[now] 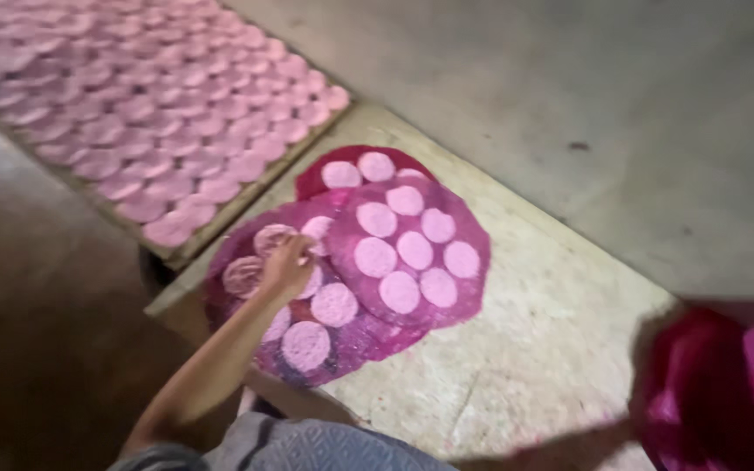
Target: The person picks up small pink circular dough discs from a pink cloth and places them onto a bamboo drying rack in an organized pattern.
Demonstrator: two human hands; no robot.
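Crowding the left hand [288, 266]: overlapping magenta sheets [412, 253] of pink discs [375, 257].

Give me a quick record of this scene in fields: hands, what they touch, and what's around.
left hand: reaches onto a dark pink round sheet, fingers on the pale pink discs; grip unclear
right hand: not in view
sheets: three overlapping, each carrying discs
surface: stone slab
behind: tray filled with rows of pink discs
right edge: blurred dark pink bundle
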